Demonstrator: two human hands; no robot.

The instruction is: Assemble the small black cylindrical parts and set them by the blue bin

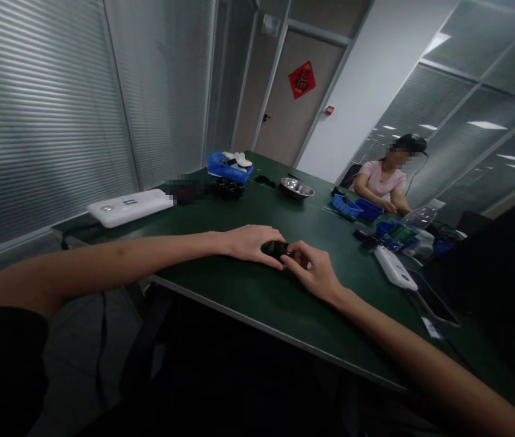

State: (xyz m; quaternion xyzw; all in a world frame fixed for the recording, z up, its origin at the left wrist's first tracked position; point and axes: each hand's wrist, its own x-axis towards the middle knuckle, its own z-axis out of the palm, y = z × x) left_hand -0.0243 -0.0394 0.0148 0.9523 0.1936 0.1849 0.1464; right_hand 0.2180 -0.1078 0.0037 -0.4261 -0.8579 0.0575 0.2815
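A small glossy black object [276, 248] lies low over the green table between my two hands; its kind cannot be made out. My left hand [252, 244] curls round its left side, fingers on the far side and thumb on the near side. From the right, my right hand [314, 269] pinches the object's right end between thumb and fingertips. My fingers cover part of it.
The green table [239, 291] carries a blue basket [230, 172], a steel bowl [297, 189], a white power bank [130, 207] at left and another white device [396, 267] at right. A co-worker [382, 179] sits behind blue baskets [347, 206] and a clear plastic bottle [421, 215].
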